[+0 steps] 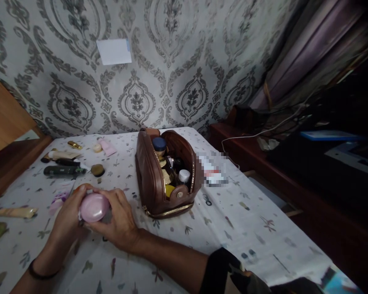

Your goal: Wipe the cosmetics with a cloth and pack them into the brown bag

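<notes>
Between my hands is a glossy, round pink container [94,207], its domed top facing up; its underside is hidden. My left hand [68,212] closes around its left side. From the right, the thumb and fingers of my right hand [120,220] press against it. A purple-and-white item [59,200] lies beside my left hand, partly covered. To the right of my hands stands a brown cosmetic bag [149,175], unzipped at the top. Inside it I see a dark blue lid [159,143], a white-capped bottle [184,176] and a yellow item [169,190].
Left on the patterned tablecloth [202,253] lie a dark green bottle [64,170], a pink tube [106,146], a small dark-topped jar [97,170] and a wooden-handled brush [15,212]. A cable [257,134] runs over the reddish furniture at right. Patterned wall behind.
</notes>
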The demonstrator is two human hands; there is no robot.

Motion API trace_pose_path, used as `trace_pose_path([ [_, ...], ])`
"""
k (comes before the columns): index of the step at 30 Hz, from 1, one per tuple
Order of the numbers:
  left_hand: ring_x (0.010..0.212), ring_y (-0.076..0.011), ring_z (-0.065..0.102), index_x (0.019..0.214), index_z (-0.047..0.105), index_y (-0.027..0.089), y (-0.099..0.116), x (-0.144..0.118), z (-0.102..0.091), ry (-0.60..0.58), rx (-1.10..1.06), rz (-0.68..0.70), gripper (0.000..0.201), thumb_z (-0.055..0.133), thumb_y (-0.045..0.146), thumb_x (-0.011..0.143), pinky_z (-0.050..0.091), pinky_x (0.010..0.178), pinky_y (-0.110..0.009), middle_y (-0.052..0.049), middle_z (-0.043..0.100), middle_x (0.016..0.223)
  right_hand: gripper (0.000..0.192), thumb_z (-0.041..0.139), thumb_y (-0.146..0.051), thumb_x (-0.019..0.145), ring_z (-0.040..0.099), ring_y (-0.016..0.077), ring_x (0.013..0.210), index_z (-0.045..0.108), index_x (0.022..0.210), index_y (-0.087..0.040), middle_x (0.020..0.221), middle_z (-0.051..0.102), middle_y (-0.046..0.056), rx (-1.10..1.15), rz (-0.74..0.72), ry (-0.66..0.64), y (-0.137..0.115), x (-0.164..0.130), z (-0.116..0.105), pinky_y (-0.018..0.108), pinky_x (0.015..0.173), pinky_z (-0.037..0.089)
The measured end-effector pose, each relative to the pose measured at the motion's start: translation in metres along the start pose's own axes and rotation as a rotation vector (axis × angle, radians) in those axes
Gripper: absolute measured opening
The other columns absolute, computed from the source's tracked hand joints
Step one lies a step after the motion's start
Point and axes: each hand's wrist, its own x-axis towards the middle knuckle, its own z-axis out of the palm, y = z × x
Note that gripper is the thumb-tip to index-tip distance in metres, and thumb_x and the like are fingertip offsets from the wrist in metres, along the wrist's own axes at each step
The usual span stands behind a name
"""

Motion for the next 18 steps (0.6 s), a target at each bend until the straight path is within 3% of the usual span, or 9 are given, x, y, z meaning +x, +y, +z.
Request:
trace_pose_path([
  [3,0.081,-0.0285,0.067,0.063,0.061,0.027,0.012,-0.001,-0.001,-0.014,0.031,-0.056,0.008,0.062,0.034,0.060,0.053,0.081,-0.036,-0.003,0.072,0.074,0.066,0.079,-0.025,0.074,0.055,0.0201,0.111,0.049,0.132,-0.023,0.118,0.061,0.005,0.004,-0.036,0.021,0.001,-0.001,0.001,0.033,0.098,0.046],
  [6,0.087,-0.0265,0.067,0.064,0.061,0.026,0.018,-0.003,0.002,-0.002,0.023,-0.090,0.020,0.054,0.042,0.073,0.053,0.085,-0.034,-0.003,0.073,0.077,0.062,0.078,-0.026,0.073,0.056,0.0216,0.112,0.049,0.128,-0.021,0.119,0.061,0.007,0.012,-0.091,0.077,0.006,-0.002,0.005,0.036,0.098,0.046],
  [12,0.102,-0.0264,0.066,0.086,0.067,0.021,0.016,-0.007,0.006,-0.010,-0.014,-0.131,0.031,0.048,0.045,0.082,0.051,0.096,-0.038,-0.006,0.075,0.098,0.062,0.076,-0.026,0.073,0.057,0.0225,0.114,0.046,0.127,-0.020,0.120,0.061,0.010,0.054,-0.175,0.137,0.014,-0.005,0.010,0.036,0.099,0.047],
  [18,0.113,-0.0279,0.062,0.103,0.067,0.022,0.009,-0.011,0.002,0.000,-0.118,-0.166,0.032,0.052,0.045,0.085,0.044,0.104,-0.045,-0.006,0.072,0.112,0.063,0.075,-0.026,0.074,0.057,0.0232,0.118,0.045,0.129,-0.022,0.123,0.061,0.010,0.051,-0.134,0.049,0.012,-0.005,0.008,0.037,0.101,0.047],
])
